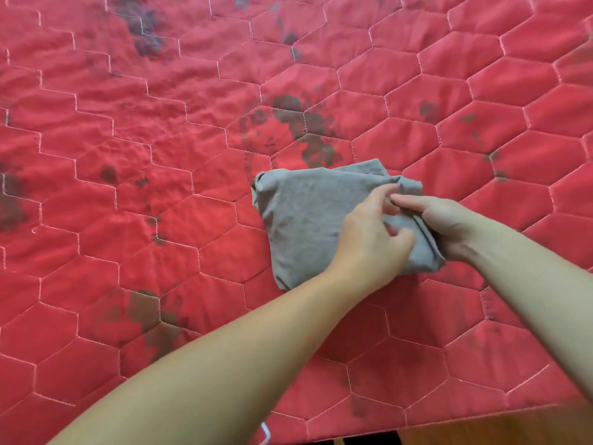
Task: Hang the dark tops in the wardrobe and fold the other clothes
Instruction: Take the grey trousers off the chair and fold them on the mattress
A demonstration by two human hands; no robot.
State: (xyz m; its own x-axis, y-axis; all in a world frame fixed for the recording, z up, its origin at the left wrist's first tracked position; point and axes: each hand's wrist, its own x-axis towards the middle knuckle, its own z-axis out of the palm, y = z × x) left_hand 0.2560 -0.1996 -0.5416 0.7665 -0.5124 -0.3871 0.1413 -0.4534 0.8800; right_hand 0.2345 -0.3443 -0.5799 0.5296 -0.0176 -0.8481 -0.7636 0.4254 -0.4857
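Note:
A grey garment (pixel 308 216) lies folded into a small, roughly square packet on the red quilted bedspread (pixel 160 155), right of centre. My left hand (pixel 369 242) rests on top of the packet, fingers curled, pinching cloth near its right side. My right hand (pixel 446 223) grips the packet's right edge, thumb on top and fingers underneath the folded layers. The two hands touch each other at the fingertips. No dark tops or wardrobe are in view.
The bedspread has a hexagon stitch pattern and dark faded blotches. Its near edge (pixel 449 422) runs along the bottom right, with a wooden floor (pixel 513 428) beyond it.

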